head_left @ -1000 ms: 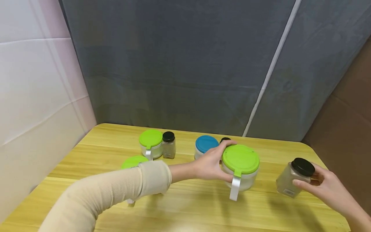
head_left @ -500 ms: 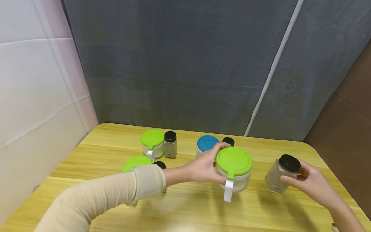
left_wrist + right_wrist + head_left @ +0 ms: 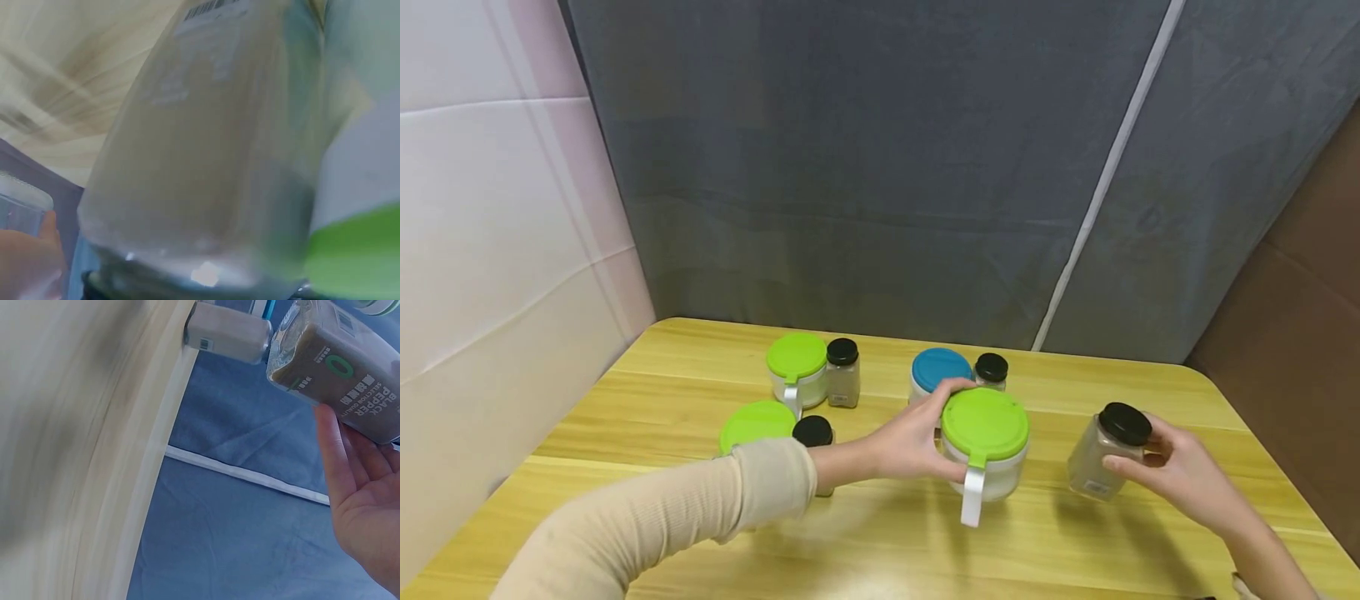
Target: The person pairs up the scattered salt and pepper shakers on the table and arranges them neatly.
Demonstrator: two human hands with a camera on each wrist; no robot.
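Observation:
My left hand [image 3: 906, 442] grips a white seasoning pot [image 3: 1000, 475] with a green lid, fingers behind and thumb near its pale handle. Farther right, my right hand [image 3: 1187, 475] holds a pepper jar [image 3: 1092, 462] with a black cap, thumb at the front. The jar leans a little, and its shadow falls apart from it on the table. In the right wrist view, "BLACK PEPPER" reads on the held jar [image 3: 344, 369]. Another pepper jar [image 3: 194, 144] fills the left wrist view, blurred, with part of the left hand [image 3: 28, 265] at the lower left.
Behind the held pot stand a blue-lidded pot [image 3: 940, 369] and a black-capped jar [image 3: 991, 369]. A green-lidded pot [image 3: 797, 357] and jar [image 3: 843, 375] stand back left. Another green-lidded pot [image 3: 757, 423] and jar [image 3: 813, 432] are partly hidden by the left sleeve [image 3: 700, 492].
Both hands have moved left with the pot and the pepper jar they hold. The black-capped jars behind the pot and beside the left sleeve have come into fuller view.

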